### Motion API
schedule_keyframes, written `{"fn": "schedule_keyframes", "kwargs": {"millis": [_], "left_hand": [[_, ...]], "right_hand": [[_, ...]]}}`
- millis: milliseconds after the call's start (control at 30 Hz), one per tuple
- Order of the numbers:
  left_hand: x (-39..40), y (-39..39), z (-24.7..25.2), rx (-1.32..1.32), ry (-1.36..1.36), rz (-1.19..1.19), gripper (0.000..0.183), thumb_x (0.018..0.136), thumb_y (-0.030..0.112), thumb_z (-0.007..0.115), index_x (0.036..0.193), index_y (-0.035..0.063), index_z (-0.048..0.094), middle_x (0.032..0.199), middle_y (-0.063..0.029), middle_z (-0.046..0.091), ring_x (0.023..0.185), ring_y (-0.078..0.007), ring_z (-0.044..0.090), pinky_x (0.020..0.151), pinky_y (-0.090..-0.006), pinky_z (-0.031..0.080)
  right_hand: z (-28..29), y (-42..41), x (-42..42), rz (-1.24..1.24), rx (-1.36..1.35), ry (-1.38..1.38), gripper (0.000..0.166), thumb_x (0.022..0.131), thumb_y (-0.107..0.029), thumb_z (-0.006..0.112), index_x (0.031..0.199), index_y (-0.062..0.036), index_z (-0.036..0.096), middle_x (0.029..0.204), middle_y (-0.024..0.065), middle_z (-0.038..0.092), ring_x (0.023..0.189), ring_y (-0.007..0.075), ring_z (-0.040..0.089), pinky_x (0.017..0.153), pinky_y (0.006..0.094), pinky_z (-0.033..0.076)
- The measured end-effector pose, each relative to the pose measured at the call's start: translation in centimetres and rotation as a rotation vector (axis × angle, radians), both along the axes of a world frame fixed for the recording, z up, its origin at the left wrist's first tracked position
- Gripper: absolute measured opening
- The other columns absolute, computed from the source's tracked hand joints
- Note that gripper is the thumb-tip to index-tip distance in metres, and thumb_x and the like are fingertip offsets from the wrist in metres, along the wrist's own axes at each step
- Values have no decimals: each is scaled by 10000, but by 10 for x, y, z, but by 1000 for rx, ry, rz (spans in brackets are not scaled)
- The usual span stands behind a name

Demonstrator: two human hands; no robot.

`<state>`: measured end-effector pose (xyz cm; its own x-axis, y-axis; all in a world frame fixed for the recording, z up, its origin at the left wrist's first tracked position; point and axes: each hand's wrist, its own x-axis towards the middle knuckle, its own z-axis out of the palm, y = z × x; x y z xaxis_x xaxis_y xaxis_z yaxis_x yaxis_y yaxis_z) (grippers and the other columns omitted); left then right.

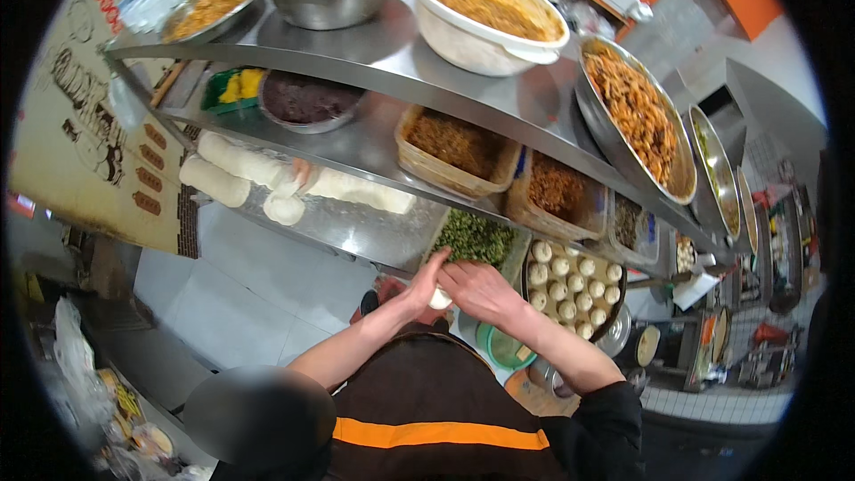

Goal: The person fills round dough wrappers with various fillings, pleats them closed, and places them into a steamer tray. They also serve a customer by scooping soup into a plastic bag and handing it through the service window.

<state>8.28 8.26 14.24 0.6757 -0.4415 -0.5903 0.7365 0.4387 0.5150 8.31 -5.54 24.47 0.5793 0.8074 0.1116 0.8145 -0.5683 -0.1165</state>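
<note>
My left hand (424, 284) and my right hand (477, 287) meet in front of my chest around a small white piece of dough (439, 298). Only the lower part of the dough shows between them; the fingers hide the rest. Just beyond my fingertips lies a tray of chopped green filling (474, 238). To the right of it stands a round pan (591, 290) holding several small filled buns. Further left on the steel worktop (361, 234) lie thick rolls of white dough (361, 192), with another person's hand (302, 174) at them.
A two-tier steel shelf (320, 61) spans the space above the worktop, carrying a white tub (467, 47), steel bowls (334, 3) and plastic boxes (454, 167) of fillings. A green basin (491, 347) stands low at my right. Another person's dark, blurred head (259, 414) is close at my left.
</note>
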Motion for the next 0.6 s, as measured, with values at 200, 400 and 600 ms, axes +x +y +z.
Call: {"fn": "schedule_keyframes", "kwargs": {"millis": [200,400,600], "left_hand": [[-11,-14,-16,-3,40,-51,598,962,631,430,879,75,632,763,-59,651,641,-184,644,533,-324,509],[-31,-10,-47,-80,145,-205,478,1003,507,433,1100,74,610,1035,-56,657,890,-186,647,753,-356,533],[-57,-20,-66,101,162,-203,458,1028,464,407,1158,71,604,1067,-48,649,960,-160,622,842,-288,490]], "right_hand": [[-7,-20,-8,-44,-77,158,209,779,-143,636,935,-5,613,862,102,626,810,256,652,687,370,543],[-31,-33,-32,-47,-56,152,143,778,-161,635,843,-34,625,798,96,639,812,237,643,740,350,530],[-73,-41,-62,-136,31,129,111,781,-135,594,813,-38,637,813,93,654,828,226,644,744,335,528]]}}
